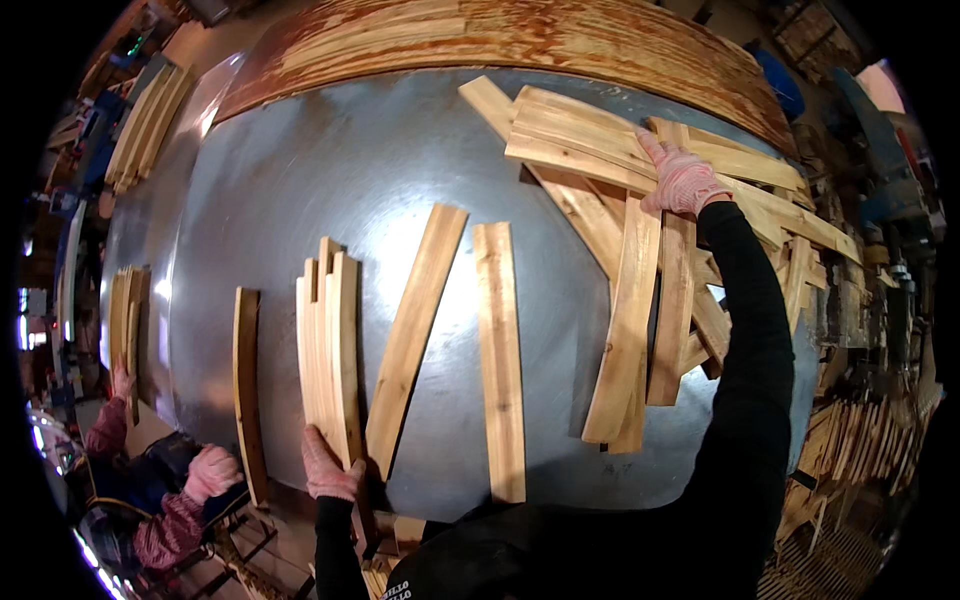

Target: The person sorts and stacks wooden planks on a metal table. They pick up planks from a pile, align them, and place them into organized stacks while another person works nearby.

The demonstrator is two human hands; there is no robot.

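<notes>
Two stacks on the left: one board stack (150, 130) lies by the table's (250, 200) far left corner, and a smaller stack (125, 300) lies by the left edge.
Other person: a worker (165, 535) in pink gloves is by the near left corner, one hand (122, 381) at the smaller stack's near end, the other (212, 473) bunched up.
Lone board: one thin board (247, 395) points toward the near edge.
Bundle: some boards (325, 350) lie tight together, with uneven far ends, near the near edge.
Left hand: it (332, 472), in a pink glove, touches the bundle's near end, fingers stretched along it; I cannot tell if it pinches.
Slanted board: it (415, 340) lies just beside the bundle.
Straight board: it (500, 360) reaches the near edge.
Brown sheet: a streaky wood sheet (500, 40) runs along the far edge.
Messy pile: crossed boards (625, 330) lie toward the right edge.
Right hand: it (683, 180), also gloved, spreads across the pile's top boards; I cannot tell if it squeezes.
</notes>
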